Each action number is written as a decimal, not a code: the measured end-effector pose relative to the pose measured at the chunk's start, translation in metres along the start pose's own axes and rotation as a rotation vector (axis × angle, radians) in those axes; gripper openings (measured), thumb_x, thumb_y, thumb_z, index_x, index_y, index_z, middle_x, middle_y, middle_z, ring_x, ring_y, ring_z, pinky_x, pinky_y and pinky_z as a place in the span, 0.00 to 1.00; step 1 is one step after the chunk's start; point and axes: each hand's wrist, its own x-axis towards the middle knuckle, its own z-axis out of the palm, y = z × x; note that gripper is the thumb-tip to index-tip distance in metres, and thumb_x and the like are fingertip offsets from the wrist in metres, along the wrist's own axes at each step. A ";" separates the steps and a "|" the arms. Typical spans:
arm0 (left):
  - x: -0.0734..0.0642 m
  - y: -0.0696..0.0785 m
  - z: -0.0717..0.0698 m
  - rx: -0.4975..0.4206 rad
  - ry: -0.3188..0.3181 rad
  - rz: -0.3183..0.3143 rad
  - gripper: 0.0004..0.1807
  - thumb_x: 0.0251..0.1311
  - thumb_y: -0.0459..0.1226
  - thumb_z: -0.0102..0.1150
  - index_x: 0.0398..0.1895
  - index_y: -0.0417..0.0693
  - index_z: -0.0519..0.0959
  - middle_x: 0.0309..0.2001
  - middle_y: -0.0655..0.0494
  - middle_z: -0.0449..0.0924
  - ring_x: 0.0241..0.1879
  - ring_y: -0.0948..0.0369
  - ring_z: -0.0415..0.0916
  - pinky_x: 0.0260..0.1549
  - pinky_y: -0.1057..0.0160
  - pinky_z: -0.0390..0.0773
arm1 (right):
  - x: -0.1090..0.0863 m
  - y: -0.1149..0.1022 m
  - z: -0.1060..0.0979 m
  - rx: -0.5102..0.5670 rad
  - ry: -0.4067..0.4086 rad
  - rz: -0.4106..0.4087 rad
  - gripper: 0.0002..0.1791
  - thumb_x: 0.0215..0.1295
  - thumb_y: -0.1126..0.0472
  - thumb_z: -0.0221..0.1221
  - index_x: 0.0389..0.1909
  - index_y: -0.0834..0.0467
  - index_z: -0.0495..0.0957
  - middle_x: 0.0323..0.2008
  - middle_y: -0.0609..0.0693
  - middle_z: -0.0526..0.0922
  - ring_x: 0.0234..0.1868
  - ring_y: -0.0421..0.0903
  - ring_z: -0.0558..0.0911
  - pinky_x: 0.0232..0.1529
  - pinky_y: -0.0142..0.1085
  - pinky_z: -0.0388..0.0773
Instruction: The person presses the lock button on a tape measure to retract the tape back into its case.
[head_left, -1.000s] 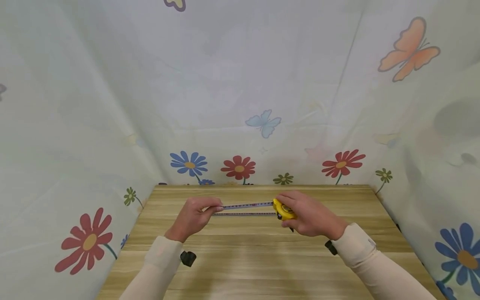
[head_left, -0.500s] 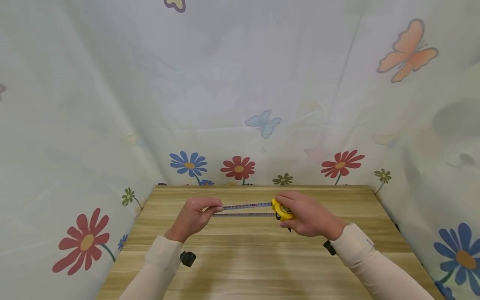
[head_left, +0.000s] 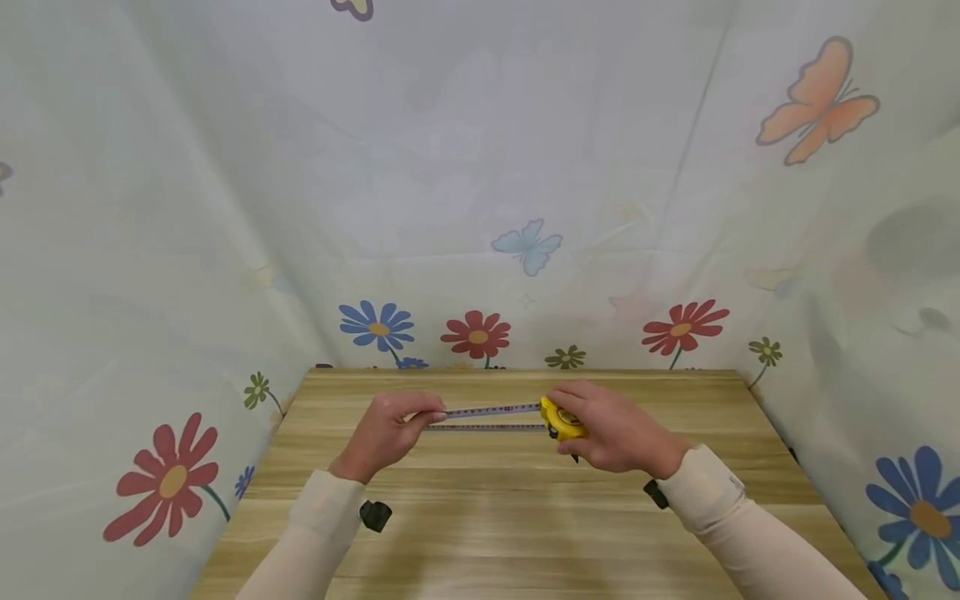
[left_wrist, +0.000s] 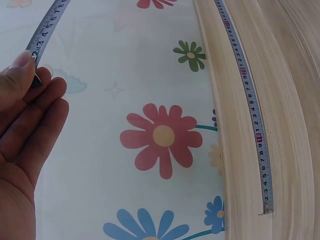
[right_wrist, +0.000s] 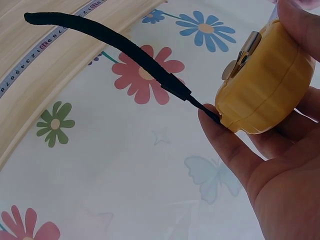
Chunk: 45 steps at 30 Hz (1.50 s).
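On the left I have the left hand [head_left: 390, 437] pinching the low-numbered end of the measuring blade [head_left: 491, 411], a narrow grip between thumb and finger, with the blade running out of it to the right; in my head view, just on the near side of that blade, a second graduated strip [head_left: 487, 428] lies flat on the wooden table [head_left: 480, 517], its hooked end toward the left; at the blade's right end I see the yellow case [head_left: 562, 419], sticking out leftward from the grip; the right hand [head_left: 618, 429] holds it from the right, thumb and fingers curled round its body; a black strap [right_wrist: 115, 42] extends from the case, its attached end right beside a fingertip.
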 end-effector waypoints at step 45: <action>0.005 0.007 -0.001 0.025 -0.004 -0.008 0.04 0.63 0.32 0.70 0.38 0.49 0.90 0.35 0.57 0.91 0.32 0.68 0.83 0.38 0.67 0.87 | 0.007 -0.007 -0.003 0.010 -0.009 -0.005 0.34 0.63 0.52 0.74 0.66 0.58 0.75 0.60 0.50 0.80 0.53 0.45 0.78 0.57 0.44 0.84</action>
